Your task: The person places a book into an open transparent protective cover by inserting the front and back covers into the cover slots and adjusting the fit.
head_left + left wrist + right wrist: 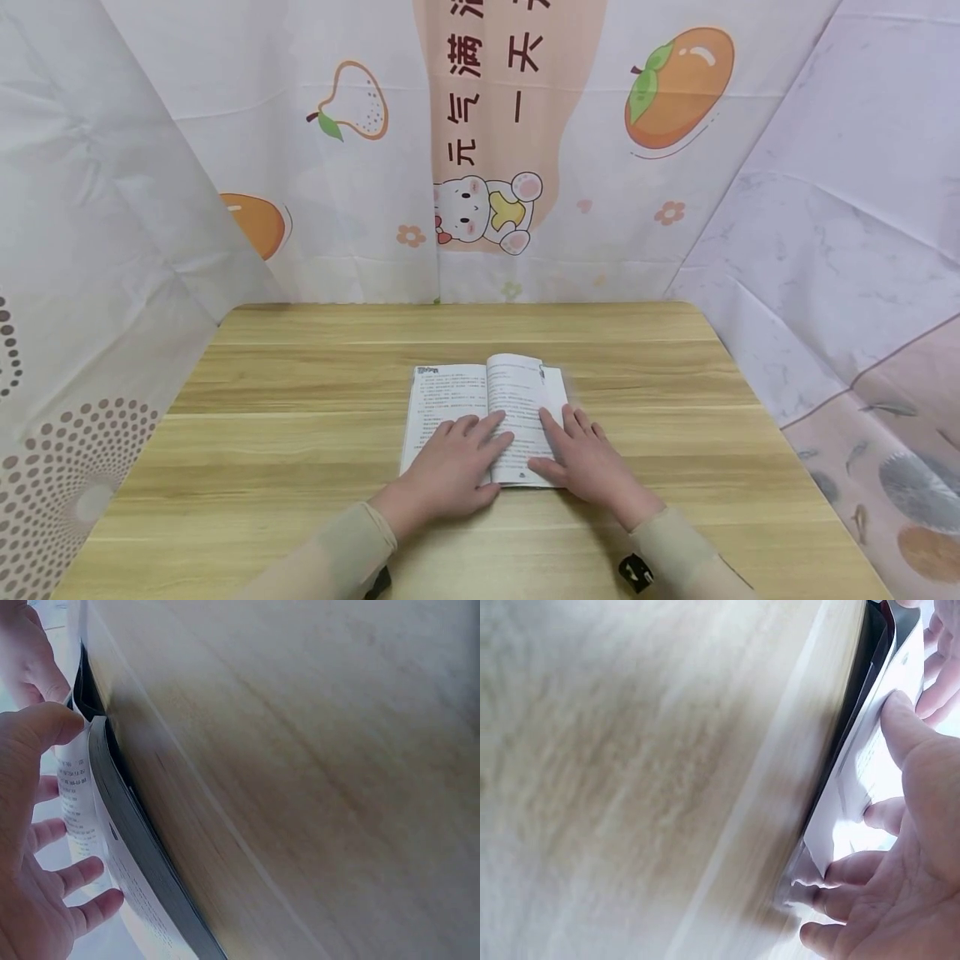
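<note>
An open paperback book [517, 383] lies on the wooden table, with printed text on both pages. My left hand [453, 467] rests across its lower left page and middle fold, fingers spread. On the right page lies my right hand [588, 462], fingers extended toward the outer edge. The left wrist view shows the left hand's fingers [97, 911] on the page and the thick block of the book [142, 840] under it. In the right wrist view, the right thumb [900, 712] touches the page near the lower edge, with the other fingers by the side edge.
The wooden table [300, 433] extends around the book on all sides. A printed cloth [337, 208] hangs behind the table, and more cloth [840, 250] hangs along the sides. A small black object [636, 573] shows beside the right sleeve.
</note>
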`<state>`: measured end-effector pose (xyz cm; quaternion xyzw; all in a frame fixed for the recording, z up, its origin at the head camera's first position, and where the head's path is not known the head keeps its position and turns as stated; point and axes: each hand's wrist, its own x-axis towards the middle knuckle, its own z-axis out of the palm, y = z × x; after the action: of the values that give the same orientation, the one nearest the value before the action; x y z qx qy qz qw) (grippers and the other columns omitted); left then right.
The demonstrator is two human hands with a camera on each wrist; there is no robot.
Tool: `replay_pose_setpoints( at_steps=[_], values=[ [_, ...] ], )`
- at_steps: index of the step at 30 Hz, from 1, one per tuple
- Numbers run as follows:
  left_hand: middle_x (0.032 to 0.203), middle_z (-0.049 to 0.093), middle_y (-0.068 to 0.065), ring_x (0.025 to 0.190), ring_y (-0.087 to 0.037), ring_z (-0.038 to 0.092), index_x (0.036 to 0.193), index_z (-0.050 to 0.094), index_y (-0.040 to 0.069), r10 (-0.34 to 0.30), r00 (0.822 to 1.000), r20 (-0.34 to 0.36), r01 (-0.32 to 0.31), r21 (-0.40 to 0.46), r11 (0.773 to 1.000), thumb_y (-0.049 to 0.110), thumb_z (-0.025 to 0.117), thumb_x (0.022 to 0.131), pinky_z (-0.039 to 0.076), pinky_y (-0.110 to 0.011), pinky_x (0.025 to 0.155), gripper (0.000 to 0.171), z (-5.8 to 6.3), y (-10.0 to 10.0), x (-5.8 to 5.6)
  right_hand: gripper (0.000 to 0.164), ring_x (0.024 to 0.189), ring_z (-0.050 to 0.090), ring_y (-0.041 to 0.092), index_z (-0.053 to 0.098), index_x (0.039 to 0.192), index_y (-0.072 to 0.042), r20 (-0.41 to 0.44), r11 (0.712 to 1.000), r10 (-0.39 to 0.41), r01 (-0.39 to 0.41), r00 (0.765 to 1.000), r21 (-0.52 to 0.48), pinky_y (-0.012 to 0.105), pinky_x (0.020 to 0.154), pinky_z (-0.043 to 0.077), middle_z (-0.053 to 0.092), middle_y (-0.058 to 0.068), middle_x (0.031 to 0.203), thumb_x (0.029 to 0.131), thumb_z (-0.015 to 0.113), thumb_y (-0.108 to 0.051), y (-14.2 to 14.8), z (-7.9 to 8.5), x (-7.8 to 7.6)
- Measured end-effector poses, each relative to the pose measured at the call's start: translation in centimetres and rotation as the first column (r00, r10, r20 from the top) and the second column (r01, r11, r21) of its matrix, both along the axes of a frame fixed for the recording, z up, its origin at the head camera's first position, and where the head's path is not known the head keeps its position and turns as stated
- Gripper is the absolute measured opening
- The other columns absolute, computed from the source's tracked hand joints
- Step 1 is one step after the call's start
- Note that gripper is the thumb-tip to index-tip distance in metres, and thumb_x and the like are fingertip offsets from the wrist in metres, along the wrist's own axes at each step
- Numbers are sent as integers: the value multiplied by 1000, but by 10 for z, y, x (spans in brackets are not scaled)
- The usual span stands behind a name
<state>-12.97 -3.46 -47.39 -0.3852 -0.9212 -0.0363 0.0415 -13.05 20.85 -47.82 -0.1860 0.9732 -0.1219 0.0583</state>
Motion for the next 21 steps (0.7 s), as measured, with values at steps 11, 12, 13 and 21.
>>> replay_pose_setpoints(
  at_steps=[11, 12, 13, 21],
  values=[
    [156, 26, -5, 122, -28, 43, 144, 37, 19, 26, 999, -38, -25, 33, 999, 51, 56, 87, 45, -50, 92, 68, -4, -3, 0, 89, 137, 21, 46, 28, 149, -3, 80, 1000, -14, 15, 997, -5, 68, 106, 23, 25, 32, 150, 89, 51, -64, 4, 2, -4],
    [156, 26, -4, 122, -28, 43, 144, 36, 19, 28, 999, -40, -27, 35, 999, 51, 56, 87, 45, -50, 92, 69, -3, -3, 0, 91, 137, 20, 47, 28, 149, -2, 85, 1000, -13, 13, 996, -3, 68, 106, 23, 25, 32, 150, 88, 52, -65, 4, 2, -4],
    [156, 26, -5, 122, -27, 44, 145, 35, 18, 29, 999, -42, -27, 40, 999, 51, 56, 86, 46, -50, 91, 70, -3, -3, 0, 92, 137, 21, 47, 29, 149, -2, 86, 1000, -10, 10, 996, 2, 68, 106, 23, 25, 32, 150, 87, 52, -66, 4, 2, -5],
    [159, 19, -4, 117, -28, 50, 154, 17, 26, 23, 998, -59, -18, 90, 996, 44, 58, 85, 50, -49, 84, 83, 2, -7, 2, 104, 137, 20, 49, 33, 145, 5, 67, 998, 54, -56, 996, 21, 69, 105, 25, 22, 35, 149, 79, 60, -71, 9, 5, -1]
  ],
)
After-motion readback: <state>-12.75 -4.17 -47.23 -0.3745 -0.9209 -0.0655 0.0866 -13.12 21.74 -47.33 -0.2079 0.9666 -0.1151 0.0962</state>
